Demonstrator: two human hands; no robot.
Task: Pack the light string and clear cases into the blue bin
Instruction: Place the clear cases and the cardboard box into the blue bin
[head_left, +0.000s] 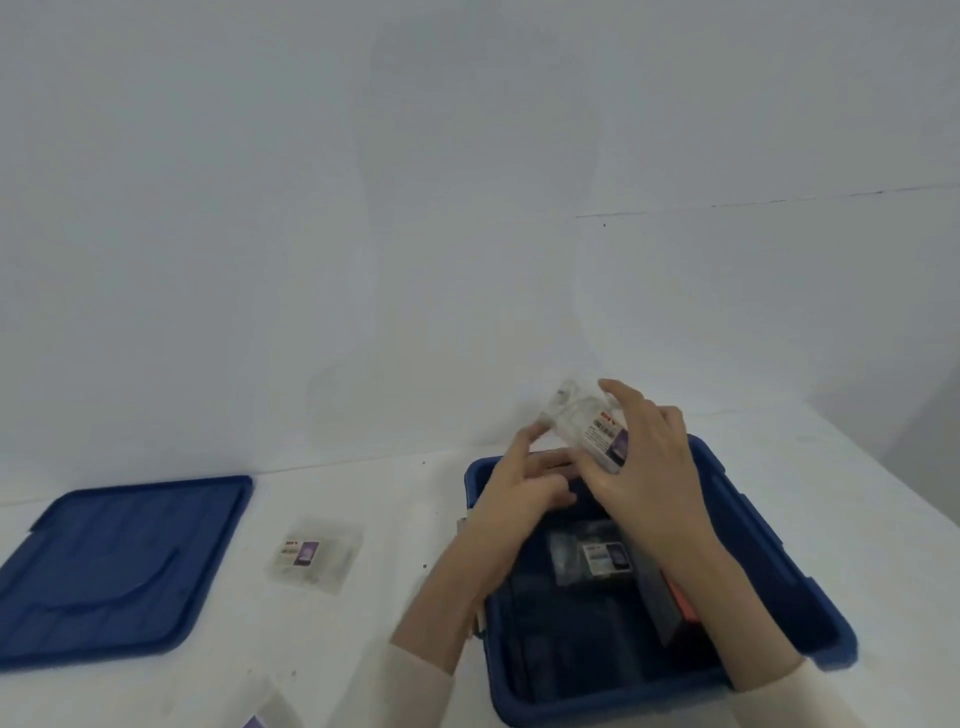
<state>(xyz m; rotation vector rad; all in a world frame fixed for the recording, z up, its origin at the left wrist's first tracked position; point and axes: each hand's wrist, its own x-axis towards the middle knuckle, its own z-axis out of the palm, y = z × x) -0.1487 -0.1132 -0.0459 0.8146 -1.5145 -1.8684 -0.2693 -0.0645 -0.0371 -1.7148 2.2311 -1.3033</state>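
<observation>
Clear case (586, 423), blurred, is gripped by the right hand (655, 470); left hand (519, 488) blurred, its hold unclear.

Blue bin (748, 525), blue lid (119, 566), clear cases (587, 423), white table (363, 623)

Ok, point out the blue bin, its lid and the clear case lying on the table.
blue bin (748, 519): head view, right rim.
lid (119, 566): head view, middle of its top.
clear case on the table (314, 555): head view, its middle.
</observation>
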